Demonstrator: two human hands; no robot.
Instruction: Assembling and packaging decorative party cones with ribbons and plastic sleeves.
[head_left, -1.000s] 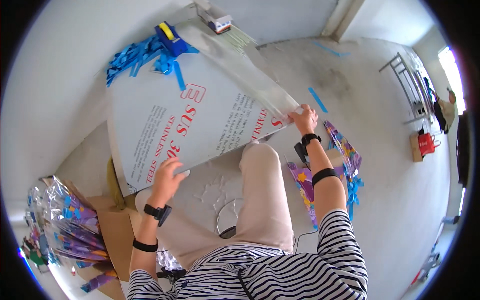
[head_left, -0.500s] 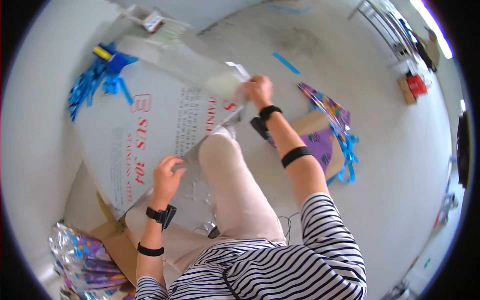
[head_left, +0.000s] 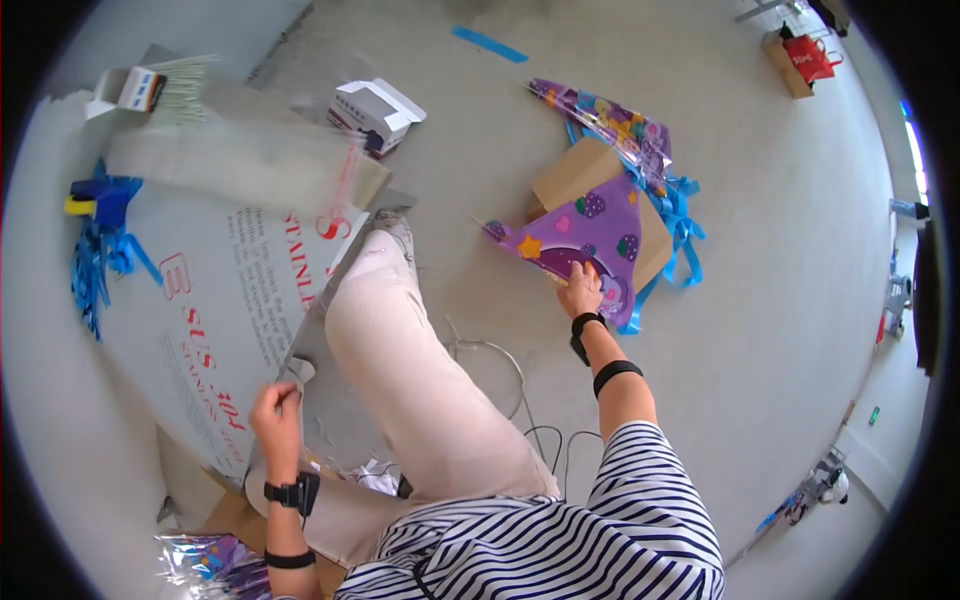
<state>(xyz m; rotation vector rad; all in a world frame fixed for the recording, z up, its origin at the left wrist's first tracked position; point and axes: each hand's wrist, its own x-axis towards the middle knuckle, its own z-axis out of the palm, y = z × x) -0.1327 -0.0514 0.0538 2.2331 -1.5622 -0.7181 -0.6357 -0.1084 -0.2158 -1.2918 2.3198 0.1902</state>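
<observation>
My right hand (head_left: 580,291) has its fingers on the lower edge of a purple, triangular kite (head_left: 565,228) printed with strawberries, a star and hearts. The kite lies over an open cardboard box (head_left: 578,175), its thin stick poking out at the left tip. Blue ribbon tails (head_left: 686,225) hang beside the box. Near the edge of the white-covered board (head_left: 215,300), my left hand (head_left: 277,415) has its fingers curled together, with nothing visible in them. On the board lies a clear plastic sleeve (head_left: 235,165) with a pink strip at one end.
A second kite (head_left: 610,125) in shiny wrap lies beyond the box. A white carton (head_left: 378,112) stands past the board. At the left are a box of thin sticks (head_left: 135,90) and blue ribbon with a blue-and-yellow tool (head_left: 100,205). A cable (head_left: 520,375) loops by my leg.
My right hand has left the clear sleeve on the board and moved right to the purple kite. My left hand's fingers have curled in. The view has turned right.
</observation>
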